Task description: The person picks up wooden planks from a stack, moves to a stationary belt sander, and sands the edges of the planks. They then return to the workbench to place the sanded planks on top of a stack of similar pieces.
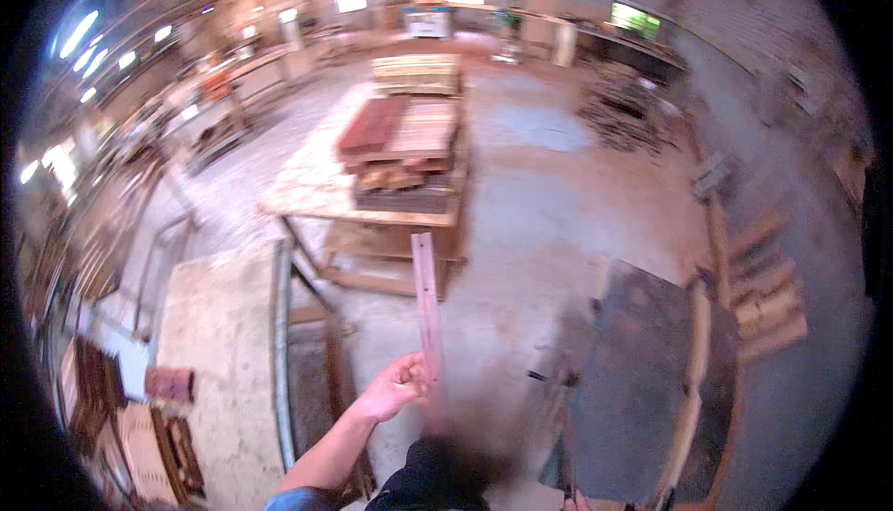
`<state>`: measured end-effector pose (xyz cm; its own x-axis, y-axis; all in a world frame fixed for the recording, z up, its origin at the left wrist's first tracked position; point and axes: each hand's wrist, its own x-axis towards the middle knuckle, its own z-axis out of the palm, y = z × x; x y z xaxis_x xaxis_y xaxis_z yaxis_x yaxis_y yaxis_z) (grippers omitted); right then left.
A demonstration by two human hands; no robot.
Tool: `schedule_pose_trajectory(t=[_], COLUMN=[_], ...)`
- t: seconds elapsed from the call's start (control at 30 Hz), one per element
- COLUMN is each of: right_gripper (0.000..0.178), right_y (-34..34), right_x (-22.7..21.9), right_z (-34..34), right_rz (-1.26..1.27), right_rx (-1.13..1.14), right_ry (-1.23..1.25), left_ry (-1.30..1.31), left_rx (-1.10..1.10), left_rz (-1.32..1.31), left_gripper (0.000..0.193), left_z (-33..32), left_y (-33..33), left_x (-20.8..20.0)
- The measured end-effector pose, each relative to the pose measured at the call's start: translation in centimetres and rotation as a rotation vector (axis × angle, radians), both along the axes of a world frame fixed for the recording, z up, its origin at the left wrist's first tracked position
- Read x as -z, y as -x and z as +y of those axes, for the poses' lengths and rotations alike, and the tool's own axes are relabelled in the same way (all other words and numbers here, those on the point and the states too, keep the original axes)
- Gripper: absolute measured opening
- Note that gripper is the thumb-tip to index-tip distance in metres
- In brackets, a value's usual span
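My left hand (pixel 398 387) reaches in from the lower edge, its fingers closed round a long, narrow, pinkish wooden strip (pixel 426 297). The strip stands out ahead of me, and small dark marks dot its face. Its far end overlaps the view of a worktable. At the bottom edge, right of my dark clothing, a bit of my right hand (pixel 579 503) shows beside a dark upright bar of a machine. Most of its fingers are cut off by the frame, so its grip cannot be made out.
Ahead stands a wooden worktable (pixel 307 185) bearing stacked reddish and pale slats (pixel 419 125). A pale bench top (pixel 219 325) with a metal edge lies left, wood pieces (pixel 169 384) on it. To the right is a dark flat machine table (pixel 642 390); wooden blocks (pixel 772 316) lie beyond.
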<state>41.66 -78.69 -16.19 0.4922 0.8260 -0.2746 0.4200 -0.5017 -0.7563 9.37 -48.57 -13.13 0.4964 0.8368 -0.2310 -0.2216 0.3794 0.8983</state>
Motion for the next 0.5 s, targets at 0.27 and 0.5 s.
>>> schedule_pose_trajectory(t=[0.27, 0.5], right_gripper=[0.047, 0.043], right_y=[9.1, 17.1], right_x=[-4.2, -2.3], right_z=[12.8, 25.6], right_rz=[0.080, -0.226], right_rx=[-0.342, -0.683], right_ry=[0.275, 0.228], left_ry=[0.178, 0.358], left_rx=[-0.580, -1.219], left_rz=[-0.108, 0.304], left_gripper=[0.024, 0.034], left_z=[-0.9, 0.7], left_y=[15.1, 33.5], left_x=[-1.4, 3.6])
